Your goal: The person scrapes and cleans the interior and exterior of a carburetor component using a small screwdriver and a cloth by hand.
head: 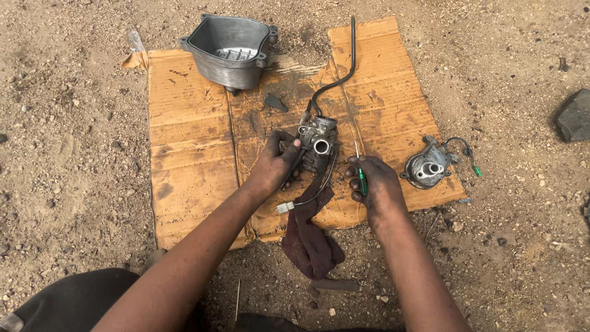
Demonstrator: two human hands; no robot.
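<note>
A flattened sheet of cardboard [184, 141] lies on the gravelly dirt ground [74, 123] and serves as a work mat, which looks like the reason every part sits on it rather than in the grit — it keeps small openings away from sand and stones. Near the middle of the sheet the left hand [275, 165] wraps around a small metal carburetor [318, 142], fingers curled tight about its left side and thumb pressed over the top, so the body is braced upright with its round bore facing the camera. A black hose [344, 67] runs from the carburetor's top toward the far edge of the cardboard, and a thin wire with a white connector [284, 208] trails from it toward the person. The right hand [375, 184] is just beside the carburetor, closed around a small green-handled screwdriver [360, 169] whose thin shaft points up and away, the tip near the carburetor's right side but apparently not touching it. A dark maroon rag [310, 237] lies under and below the carburetor, spilling off the near edge of the cardboard — handy for wiping oily fingers. A grey metal cover [230, 46], hollow side up, rests at the far edge, and a round metal part with a green-tipped wire [427, 165] sits well apart at the right edge.
</note>
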